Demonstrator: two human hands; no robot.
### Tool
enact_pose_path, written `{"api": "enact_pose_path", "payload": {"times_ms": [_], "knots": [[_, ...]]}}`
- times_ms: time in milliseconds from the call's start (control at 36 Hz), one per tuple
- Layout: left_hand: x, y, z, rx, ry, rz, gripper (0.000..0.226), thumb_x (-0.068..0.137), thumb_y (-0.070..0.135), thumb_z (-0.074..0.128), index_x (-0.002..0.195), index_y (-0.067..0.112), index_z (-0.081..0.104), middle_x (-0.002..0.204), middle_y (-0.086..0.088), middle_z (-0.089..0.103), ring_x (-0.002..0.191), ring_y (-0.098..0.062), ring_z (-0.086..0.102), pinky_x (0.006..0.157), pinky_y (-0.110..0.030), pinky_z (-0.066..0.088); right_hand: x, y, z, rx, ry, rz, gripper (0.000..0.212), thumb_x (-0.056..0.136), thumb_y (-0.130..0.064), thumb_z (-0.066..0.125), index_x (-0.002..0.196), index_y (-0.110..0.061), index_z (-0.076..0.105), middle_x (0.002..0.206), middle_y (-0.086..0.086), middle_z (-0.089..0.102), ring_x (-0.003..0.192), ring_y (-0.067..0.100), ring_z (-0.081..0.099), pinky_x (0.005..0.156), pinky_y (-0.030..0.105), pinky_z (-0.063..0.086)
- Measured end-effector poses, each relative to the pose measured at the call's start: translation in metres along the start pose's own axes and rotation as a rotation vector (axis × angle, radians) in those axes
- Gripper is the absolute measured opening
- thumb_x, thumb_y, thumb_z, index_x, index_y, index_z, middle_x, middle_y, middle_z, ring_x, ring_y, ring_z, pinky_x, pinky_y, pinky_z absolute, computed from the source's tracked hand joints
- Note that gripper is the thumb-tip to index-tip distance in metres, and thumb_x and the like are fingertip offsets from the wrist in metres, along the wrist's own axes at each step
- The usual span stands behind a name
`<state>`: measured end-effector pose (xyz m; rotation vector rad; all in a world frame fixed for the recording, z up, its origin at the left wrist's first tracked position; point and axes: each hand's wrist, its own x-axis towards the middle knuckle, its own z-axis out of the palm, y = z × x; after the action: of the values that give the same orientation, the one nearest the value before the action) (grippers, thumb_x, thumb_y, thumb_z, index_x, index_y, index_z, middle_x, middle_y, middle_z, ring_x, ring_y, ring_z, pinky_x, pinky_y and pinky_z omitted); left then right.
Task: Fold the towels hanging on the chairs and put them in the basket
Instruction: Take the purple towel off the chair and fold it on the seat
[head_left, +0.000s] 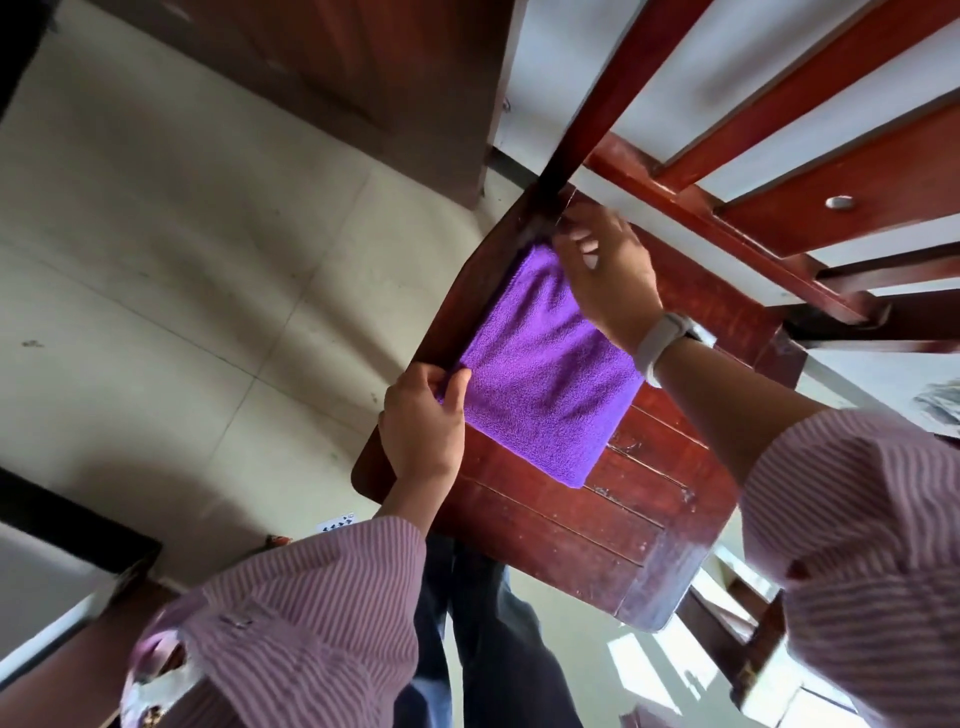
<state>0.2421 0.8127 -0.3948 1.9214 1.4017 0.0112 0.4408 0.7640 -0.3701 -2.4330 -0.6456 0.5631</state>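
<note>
Folded purple towel (540, 374) lies flat on the chair seat (597, 525). Left hand (423, 423) pinches its near corner; right hand (605, 270), fingers loosely spread, presses the far corner. Likely soft, light, limp: best gripped at its corners.

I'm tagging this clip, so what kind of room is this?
Probably a home dining or living room: a slatted wooden chair, a tiled floor and a purple towel under the hands.

Pale tiled floor (156, 270), sunlit beside dark wooden furniture (395, 67).
</note>
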Motion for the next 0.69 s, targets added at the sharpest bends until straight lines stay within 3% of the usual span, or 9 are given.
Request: {"api": "enact_pose_path", "payload": {"times_ms": [56, 139, 250, 333, 528, 694], "knots": [[-0.002, 0.002, -0.003, 0.112, 0.028, 0.098, 0.029, 0.085, 0.035, 0.057, 0.094, 0.008, 0.062, 0.091, -0.015, 0.063, 0.087, -0.035, 0.058, 0.074, -0.042, 0.048, -0.014, 0.002, -0.009, -0.059, 0.111, -0.087, 0.041, 0.084, -0.031, 0.035, 0.113, -0.012, 0.058, 0.107, 0.010, 0.060, 0.099, 0.030, 0.056, 0.087, 0.044, 0.043], [-0.005, 0.012, -0.008, 0.269, 0.098, 0.346, 0.033, 0.084, 0.028, 0.049, 0.111, 0.011, 0.058, 0.111, -0.011, 0.059, 0.103, -0.031, 0.056, 0.079, -0.041, 0.047, -0.047, 0.013, -0.018, -0.155, 0.183, -0.190, 0.039, 0.081, -0.016, 0.039, 0.115, -0.011, 0.057, 0.114, 0.013, 0.057, 0.103, 0.027, 0.048, 0.088, 0.041, 0.039], [0.003, 0.026, 0.000, 0.399, -0.042, 0.705, 0.044, 0.087, 0.019, 0.043, 0.130, 0.009, 0.047, 0.138, -0.013, 0.046, 0.131, -0.030, 0.039, 0.102, -0.043, 0.037, -0.087, 0.039, -0.003, -0.387, 0.131, -0.253, 0.048, 0.079, -0.011, 0.041, 0.126, -0.010, 0.051, 0.134, 0.017, 0.048, 0.129, 0.030, 0.036, 0.109, 0.055, 0.026], [0.014, 0.033, 0.013, 0.513, -0.166, 0.843, 0.050, 0.090, 0.025, 0.039, 0.137, 0.009, 0.039, 0.147, -0.014, 0.035, 0.137, -0.032, 0.029, 0.108, -0.048, 0.028, -0.102, 0.051, 0.014, -0.545, 0.095, -0.165, 0.052, 0.083, -0.015, 0.042, 0.134, -0.009, 0.043, 0.144, 0.021, 0.036, 0.136, 0.034, 0.030, 0.110, 0.056, 0.021], [0.042, 0.020, 0.034, 0.655, -0.261, 0.945, 0.060, 0.090, 0.038, 0.034, 0.143, 0.010, 0.027, 0.151, -0.016, 0.023, 0.140, -0.030, 0.020, 0.109, -0.051, 0.025, -0.100, 0.069, 0.035, -0.565, 0.088, -0.059, 0.052, 0.091, -0.033, 0.035, 0.142, -0.020, 0.030, 0.148, 0.021, 0.027, 0.139, 0.034, 0.024, 0.113, 0.054, 0.017], [0.040, 0.024, 0.032, 0.700, -0.291, 0.914, 0.062, 0.090, 0.039, 0.034, 0.144, 0.010, 0.025, 0.153, -0.015, 0.020, 0.141, -0.029, 0.016, 0.109, -0.055, 0.018, -0.100, 0.072, 0.033, -0.495, 0.047, -0.085, 0.054, 0.091, -0.030, 0.035, 0.143, -0.020, 0.026, 0.150, 0.020, 0.025, 0.140, 0.034, 0.021, 0.112, 0.055, 0.014]]}}
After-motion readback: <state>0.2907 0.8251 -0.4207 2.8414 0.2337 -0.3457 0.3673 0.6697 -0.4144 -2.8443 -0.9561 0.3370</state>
